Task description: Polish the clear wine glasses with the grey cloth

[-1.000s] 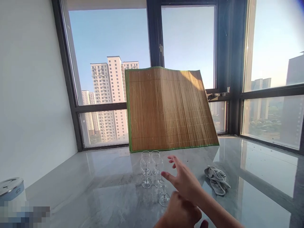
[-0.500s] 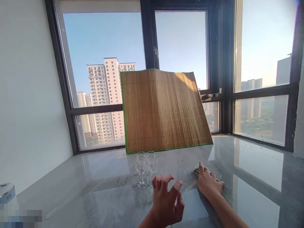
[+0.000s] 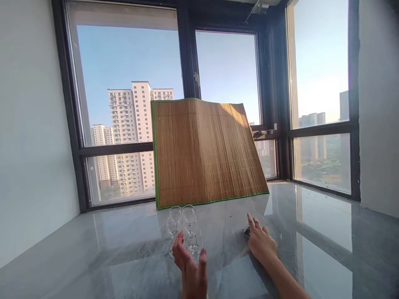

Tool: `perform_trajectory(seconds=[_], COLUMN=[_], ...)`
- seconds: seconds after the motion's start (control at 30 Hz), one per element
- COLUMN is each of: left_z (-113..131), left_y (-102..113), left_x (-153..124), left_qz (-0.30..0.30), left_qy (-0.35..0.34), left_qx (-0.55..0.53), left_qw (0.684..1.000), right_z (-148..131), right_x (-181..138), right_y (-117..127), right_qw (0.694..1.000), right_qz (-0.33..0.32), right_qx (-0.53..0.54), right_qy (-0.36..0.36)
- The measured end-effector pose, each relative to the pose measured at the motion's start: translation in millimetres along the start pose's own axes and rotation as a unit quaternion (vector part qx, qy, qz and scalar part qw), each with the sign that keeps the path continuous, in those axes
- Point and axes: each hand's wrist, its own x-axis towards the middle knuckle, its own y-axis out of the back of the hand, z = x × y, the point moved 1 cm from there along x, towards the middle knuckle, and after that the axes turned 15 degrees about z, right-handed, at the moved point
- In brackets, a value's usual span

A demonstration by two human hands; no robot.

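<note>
Three small stemmed glasses (image 3: 174,224) stand close together on the grey marble table (image 3: 124,249). My left hand (image 3: 190,272) reaches up from the bottom edge, thumb and fingers closed round the nearest glass (image 3: 195,244). To the right, my right hand (image 3: 262,246) lies palm down with fingers stretched over a grey cloth (image 3: 246,231). Only a dark corner of the cloth shows by the fingertips.
A bamboo mat (image 3: 205,153) with a green edge leans upright against the window frame (image 3: 187,62) just behind the glasses. A white wall (image 3: 31,145) bounds the table on the left. Windows close off the back and right.
My left hand has gone from spread open near the glasses to closed round the nearest one. My right hand stays on the cloth. The view has tilted up and shifted.
</note>
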Motion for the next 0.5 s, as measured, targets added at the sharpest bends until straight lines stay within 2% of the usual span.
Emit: perform_trajectory(seconds=[0.2,0.27,0.5], left_z=[-5.5,-5.7,2.1], left_y=[-8.4,-11.1,-13.8], left_x=[-3.2,-4.6,-10.4], left_qz=[-0.083,-0.091,-0.081], left_qy=[0.142,0.175,0.174], left_qx=[-0.028,-0.047,-0.095], left_qw=[0.986,0.979,0.977], right_z=[0.4,-2.4,-10.7], right_x=[1.2,0.5,-3.7], right_y=[1.9,4.2,7.1], right_qw=[0.999,0.998,0.996], right_qz=[-0.013,-0.010,0.026], right_qx=[0.010,0.027,0.082], right_qy=[0.043,0.047,0.031])
